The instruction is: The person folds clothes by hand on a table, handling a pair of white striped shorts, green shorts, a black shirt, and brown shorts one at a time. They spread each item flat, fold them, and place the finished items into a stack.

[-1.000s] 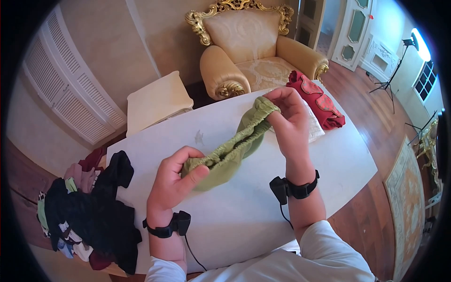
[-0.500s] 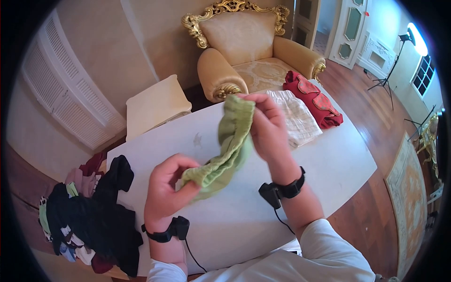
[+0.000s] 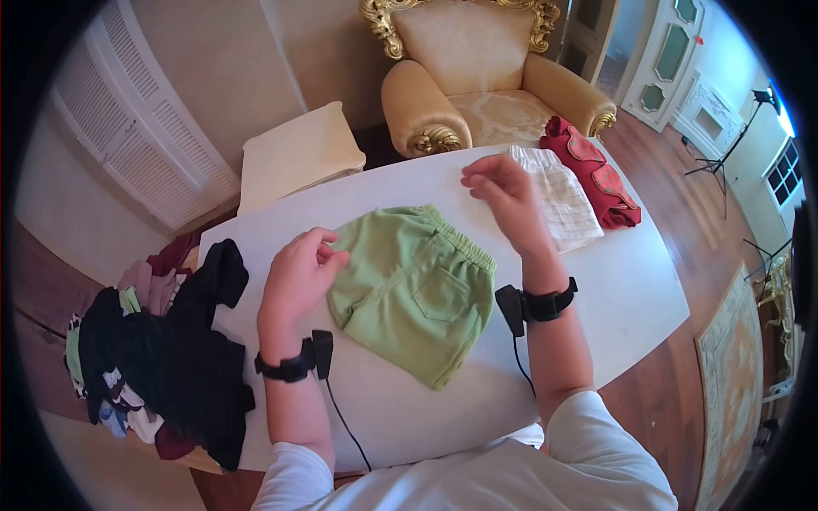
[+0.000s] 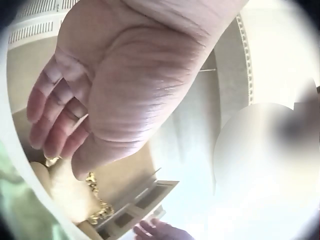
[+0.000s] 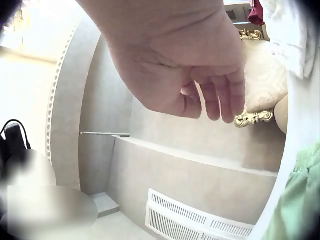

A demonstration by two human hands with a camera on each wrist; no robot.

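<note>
We see green shorts [image 3: 417,294] spread on the white table [image 3: 626,298]

The shorts lie flat near the table's middle, waistband toward its far right corner, one pocket facing up. Above the table's left half we find the left hand [image 3: 296,274], unladen, fingers loosely bent with a modest gap to the thumb. Over its far side we see the right hand [image 3: 514,204], also unladen, thumb and fingers narrowly parted. At the table's far right corner we note a pale striped garment [image 3: 562,204] beside a red garment [image 3: 590,176].

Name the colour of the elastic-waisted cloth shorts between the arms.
The shorts are light green; the head view shows them best.
</note>
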